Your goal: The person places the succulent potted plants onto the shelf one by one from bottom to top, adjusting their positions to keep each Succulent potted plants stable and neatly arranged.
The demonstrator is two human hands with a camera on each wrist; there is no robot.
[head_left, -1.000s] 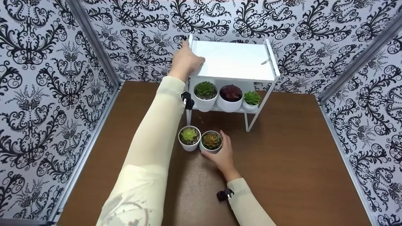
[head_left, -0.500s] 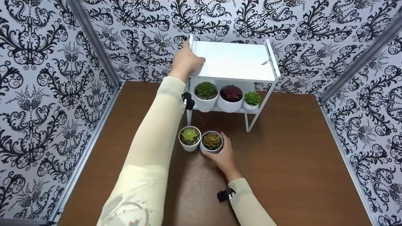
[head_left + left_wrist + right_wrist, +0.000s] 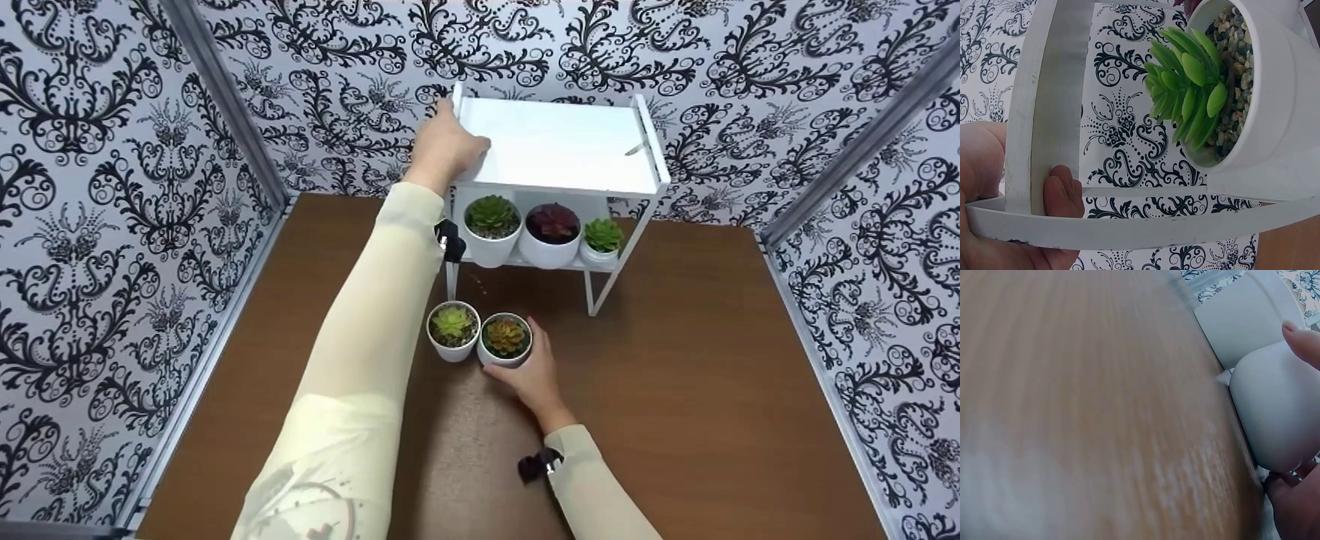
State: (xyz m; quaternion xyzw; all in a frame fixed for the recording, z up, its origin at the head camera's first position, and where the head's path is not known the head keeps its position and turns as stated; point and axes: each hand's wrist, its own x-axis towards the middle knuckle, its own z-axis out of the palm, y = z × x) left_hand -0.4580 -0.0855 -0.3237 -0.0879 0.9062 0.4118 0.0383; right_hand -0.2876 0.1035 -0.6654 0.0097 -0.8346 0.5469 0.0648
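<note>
My left hand [image 3: 444,150] grips the upper left corner of a white two-tier shelf [image 3: 559,142]. In the left wrist view its fingers [image 3: 1063,194] curl under the top board, round the frame. On the table, my right hand [image 3: 536,375] holds a white pot with an orange-green succulent [image 3: 505,339], thumb at the front and fingers on the right side. Touching or nearly touching it on the left is a white pot with a light green succulent [image 3: 453,330]. The right wrist view shows both pots' white sides upright on the wood; their plants are hidden there.
On the lower tier stand a green succulent pot [image 3: 490,225], a dark red succulent pot [image 3: 551,236] and a small green succulent pot [image 3: 601,240]. Patterned walls [image 3: 525,45] enclose the brown table [image 3: 712,375] at the back and sides.
</note>
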